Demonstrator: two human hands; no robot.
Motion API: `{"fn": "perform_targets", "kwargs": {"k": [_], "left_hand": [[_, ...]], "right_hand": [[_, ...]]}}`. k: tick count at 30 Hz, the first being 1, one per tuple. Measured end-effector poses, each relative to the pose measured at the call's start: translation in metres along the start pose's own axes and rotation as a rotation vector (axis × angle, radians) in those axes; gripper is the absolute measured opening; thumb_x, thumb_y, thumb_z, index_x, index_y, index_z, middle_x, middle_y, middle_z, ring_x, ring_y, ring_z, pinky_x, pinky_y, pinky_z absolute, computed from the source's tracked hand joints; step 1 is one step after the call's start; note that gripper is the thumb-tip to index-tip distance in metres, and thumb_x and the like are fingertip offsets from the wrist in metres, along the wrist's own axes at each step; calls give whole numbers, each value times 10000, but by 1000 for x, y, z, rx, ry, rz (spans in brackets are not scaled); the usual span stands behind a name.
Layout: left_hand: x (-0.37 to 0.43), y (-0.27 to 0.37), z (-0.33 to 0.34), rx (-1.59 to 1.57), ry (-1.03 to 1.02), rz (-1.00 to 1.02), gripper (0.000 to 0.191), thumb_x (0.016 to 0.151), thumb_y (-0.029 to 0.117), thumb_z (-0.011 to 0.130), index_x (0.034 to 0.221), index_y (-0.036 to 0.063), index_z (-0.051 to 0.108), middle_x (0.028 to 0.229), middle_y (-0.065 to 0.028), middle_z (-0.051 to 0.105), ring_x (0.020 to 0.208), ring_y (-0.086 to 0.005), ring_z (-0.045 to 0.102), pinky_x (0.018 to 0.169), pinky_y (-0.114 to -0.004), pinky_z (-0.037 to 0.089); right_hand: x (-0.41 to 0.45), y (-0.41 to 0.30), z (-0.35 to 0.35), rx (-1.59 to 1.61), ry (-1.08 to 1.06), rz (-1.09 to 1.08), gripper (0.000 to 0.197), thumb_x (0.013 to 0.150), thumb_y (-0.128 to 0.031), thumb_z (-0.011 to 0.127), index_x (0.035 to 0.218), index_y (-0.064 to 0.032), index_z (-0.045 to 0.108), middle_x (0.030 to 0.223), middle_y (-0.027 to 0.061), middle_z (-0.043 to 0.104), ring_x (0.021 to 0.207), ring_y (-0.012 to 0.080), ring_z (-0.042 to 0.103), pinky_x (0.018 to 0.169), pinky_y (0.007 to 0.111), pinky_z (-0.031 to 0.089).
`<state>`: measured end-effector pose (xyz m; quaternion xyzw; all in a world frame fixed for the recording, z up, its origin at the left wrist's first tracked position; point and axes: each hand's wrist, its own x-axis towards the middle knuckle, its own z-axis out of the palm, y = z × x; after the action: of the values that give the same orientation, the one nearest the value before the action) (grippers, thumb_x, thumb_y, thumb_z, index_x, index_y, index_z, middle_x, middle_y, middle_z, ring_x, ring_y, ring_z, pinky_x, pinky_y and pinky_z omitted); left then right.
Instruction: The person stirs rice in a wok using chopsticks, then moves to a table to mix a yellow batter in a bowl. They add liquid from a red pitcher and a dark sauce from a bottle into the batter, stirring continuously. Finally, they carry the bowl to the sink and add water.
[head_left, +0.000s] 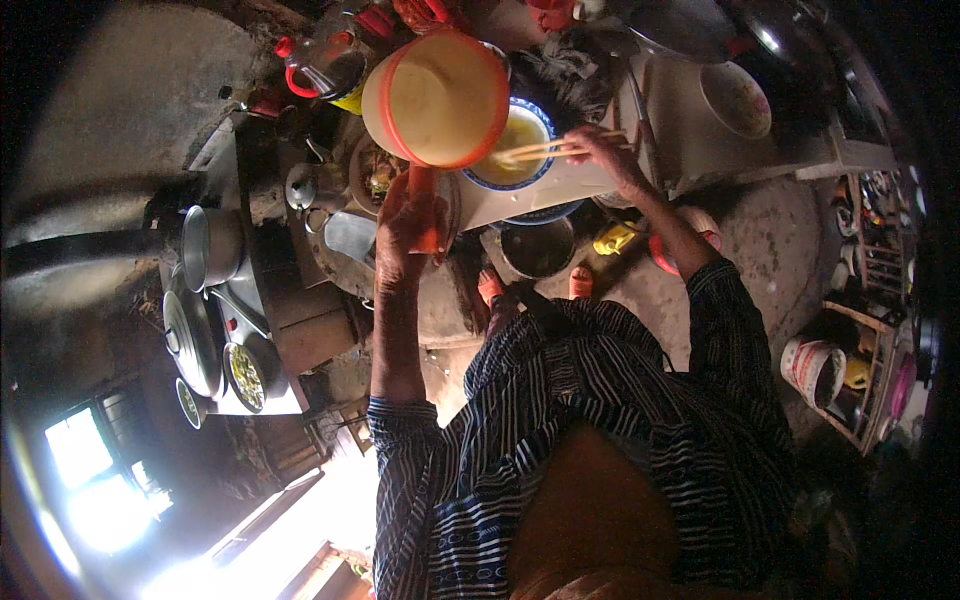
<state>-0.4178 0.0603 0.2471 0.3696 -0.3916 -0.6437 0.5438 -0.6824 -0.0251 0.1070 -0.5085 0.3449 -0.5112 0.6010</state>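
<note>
My left hand (405, 214) is closed on the orange-red handle of a large plastic scoop (442, 101), whose pale bowl is tilted beside and partly over a blue-rimmed basin (541, 116). The basin stands on a pale counter and holds a yellowish liquid. My right hand (604, 154) holds wooden chopsticks (536, 150), their tips down in the basin. Behind the scoop, to its lower left, is a bowl of food scraps or vegetables (365, 176), partly hidden. What lies inside the scoop cannot be made out clearly.
A handled bottle with a red cap (319, 75) stands at the upper left. A dark cloth (570, 71) lies behind the basin. A white plate (735, 101) is on the right. Below the counter's edge are a dark bucket (536, 247) and a yellow object (615, 238). Pots (210, 247) stand far left.
</note>
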Motion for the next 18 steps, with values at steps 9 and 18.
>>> {"fn": "perform_targets", "kwargs": {"k": [9, 18], "left_hand": [[2, 1, 12, -98, 27, -26, 353, 776, 174, 449, 1085, 25, 369, 1083, -90, 422, 718, -92, 462, 530, -171, 400], [6, 0, 6, -72, -253, -27, 331, 791, 170, 427, 1104, 80, 368, 1114, -89, 407, 624, -96, 488, 391, -181, 403]], "right_hand": [[11, 11, -16, -76, 104, -247, 273, 814, -258, 434, 902, -9, 505, 727, 44, 540, 730, 107, 543, 656, 211, 453], [10, 3, -14, -112, -21, 292, 266, 819, -256, 425, 942, -28, 486, 885, 89, 507, 750, 124, 513, 650, 210, 448]]}}
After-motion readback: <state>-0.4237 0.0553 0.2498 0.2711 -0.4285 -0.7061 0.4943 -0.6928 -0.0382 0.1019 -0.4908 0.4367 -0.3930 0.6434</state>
